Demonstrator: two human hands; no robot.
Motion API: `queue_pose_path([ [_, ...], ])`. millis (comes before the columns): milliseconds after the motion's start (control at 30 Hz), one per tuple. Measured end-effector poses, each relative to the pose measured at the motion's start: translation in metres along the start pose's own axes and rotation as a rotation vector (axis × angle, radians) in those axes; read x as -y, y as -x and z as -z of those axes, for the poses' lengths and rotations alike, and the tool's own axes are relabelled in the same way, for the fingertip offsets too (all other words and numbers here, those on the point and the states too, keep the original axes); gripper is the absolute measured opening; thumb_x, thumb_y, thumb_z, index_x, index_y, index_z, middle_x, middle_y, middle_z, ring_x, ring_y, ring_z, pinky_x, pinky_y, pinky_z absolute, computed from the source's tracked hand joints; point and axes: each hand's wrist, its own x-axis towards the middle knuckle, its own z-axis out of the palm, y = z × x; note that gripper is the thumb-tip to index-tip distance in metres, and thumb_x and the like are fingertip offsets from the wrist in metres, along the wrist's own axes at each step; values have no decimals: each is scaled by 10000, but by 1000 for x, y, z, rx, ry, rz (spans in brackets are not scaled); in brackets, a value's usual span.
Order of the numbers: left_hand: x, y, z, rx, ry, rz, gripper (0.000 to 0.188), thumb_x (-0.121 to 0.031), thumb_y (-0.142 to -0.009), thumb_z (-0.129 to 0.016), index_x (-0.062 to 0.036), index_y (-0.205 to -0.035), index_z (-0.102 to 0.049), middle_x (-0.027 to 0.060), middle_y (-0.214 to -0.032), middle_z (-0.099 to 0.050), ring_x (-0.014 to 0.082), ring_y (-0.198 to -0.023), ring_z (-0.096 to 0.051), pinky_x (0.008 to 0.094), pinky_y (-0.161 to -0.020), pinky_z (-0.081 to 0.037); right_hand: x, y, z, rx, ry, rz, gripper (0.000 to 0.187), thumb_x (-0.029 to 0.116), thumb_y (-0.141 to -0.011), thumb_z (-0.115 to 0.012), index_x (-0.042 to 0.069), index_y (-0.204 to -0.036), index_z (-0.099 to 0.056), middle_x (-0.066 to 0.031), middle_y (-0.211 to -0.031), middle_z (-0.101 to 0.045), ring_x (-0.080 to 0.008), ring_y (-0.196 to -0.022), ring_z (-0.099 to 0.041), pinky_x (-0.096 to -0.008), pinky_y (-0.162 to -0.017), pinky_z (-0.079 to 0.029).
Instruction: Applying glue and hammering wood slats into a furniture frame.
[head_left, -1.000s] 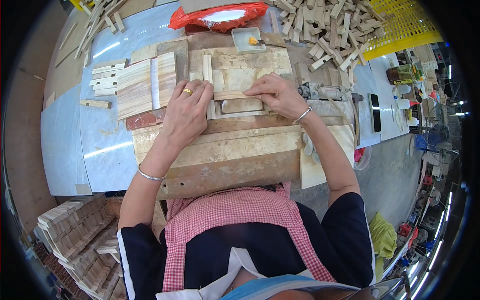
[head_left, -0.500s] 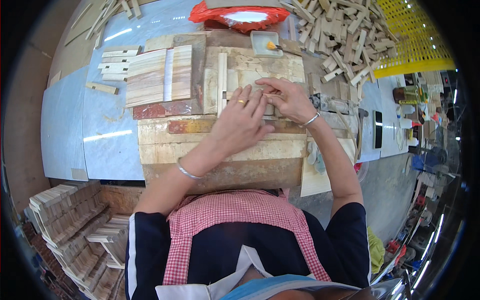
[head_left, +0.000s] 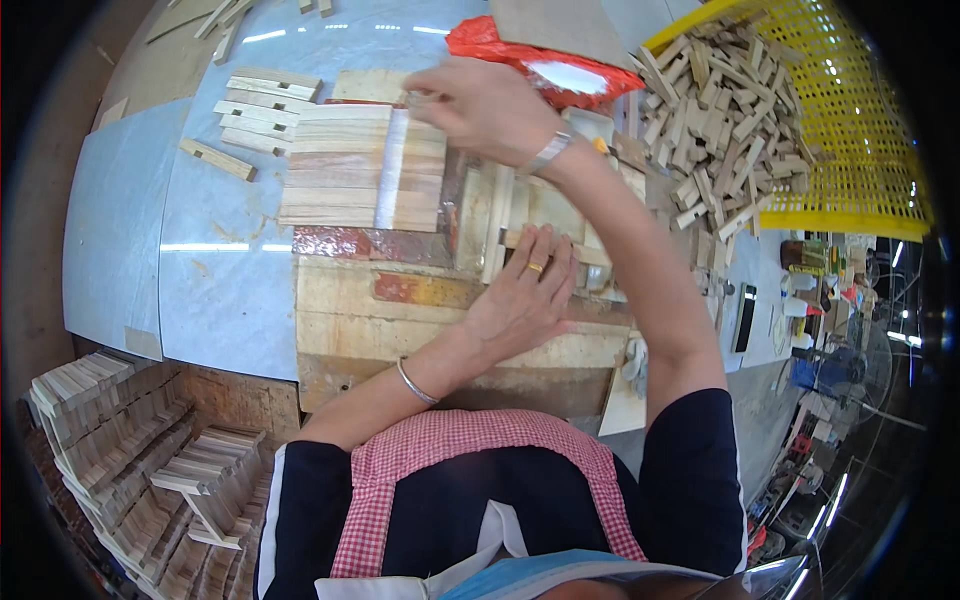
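My left hand (head_left: pixel 530 285), a ring on one finger, lies with fingers stretched flat on a short wooden crosspiece (head_left: pixel 588 254). That piece meets an upright wooden strip (head_left: pixel 497 215) on the worn work board. My right hand (head_left: pixel 490 110) reaches across to the far edge of a stack of wooden slats (head_left: pixel 335 165). Its fingers are curled together and slightly blurred; what they hold, if anything, cannot be made out. A pale shiny band (head_left: pixel 391 170) runs down over the slats, just below those fingertips.
Notched wooden pieces (head_left: pixel 262 108) lie at the left on the blue table (head_left: pixel 115 240). Loose wooden sticks (head_left: pixel 715 130) are heaped beside a yellow perforated basket (head_left: pixel 850 130). A red plastic bag (head_left: pixel 490 45) lies at the back. Stacked wood parts (head_left: pixel 110 430) stand at lower left.
My right hand has left the crosspiece beside my left hand and moved far and left, over the slat stack. My left hand stays on the crosspiece. The whole view has shifted somewhat.
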Motion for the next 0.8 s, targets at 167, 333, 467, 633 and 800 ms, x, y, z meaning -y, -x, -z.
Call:
queue_pose_path([
  [167, -1, 2, -1, 7, 69, -13, 679, -502, -834, -588, -3, -1289, -511, 194, -1272, -498, 415, -1262, -411, 547, -1100, -276, 27, -52, -50, 226, 243, -11, 334, 322, -851, -620, 74, -1074, -647, -140, -962, -662, -324, -893, -641, -437, -853, -484],
  [333, -2, -1, -4, -35, 72, -47, 633, -500, -868, -559, -20, -1280, -524, 158, -1254, -518, 384, -1221, -459, 540, -1071, -317, 28, -68, -38, 344, 94, -171, 350, 281, -816, -612, 66, -1091, -611, -174, -972, -657, -323, -929, -635, -440, -833, -484],
  [467, 5, -3, -2, 24, 87, -22, 680, -525, -860, -550, -10, -1301, -502, 167, -1296, -492, 403, -1223, -439, 526, -1073, -314, 11, -49, -16, -144, 51, 70, 375, 242, -797, -586, 80, -1134, -574, -172, -895, -660, -341, -886, -635, -430, -774, -490],
  [633, 2, -7, 5, 60, -14, 15, 773, -540, -843, -565, 3, -1375, -420, 118, -1437, -395, 418, -1222, -417, 507, -1092, -295, -38, 53, 73, -192, 436, 311, 448, 249, -841, -539, 69, -1250, -498, -255, -1054, -611, -414, -961, -602, -478, -836, -473],
  [800, -6, -10, 4, 46, -36, -6, 794, -533, -822, -603, 4, -1378, -422, 126, -1420, -414, 421, -1232, -414, 508, -1085, -305, -58, 171, 73, -163, 325, -504, 346, 305, -857, -570, 119, -1149, -562, -152, -895, -665, -334, -816, -647, -421, -699, -502],
])
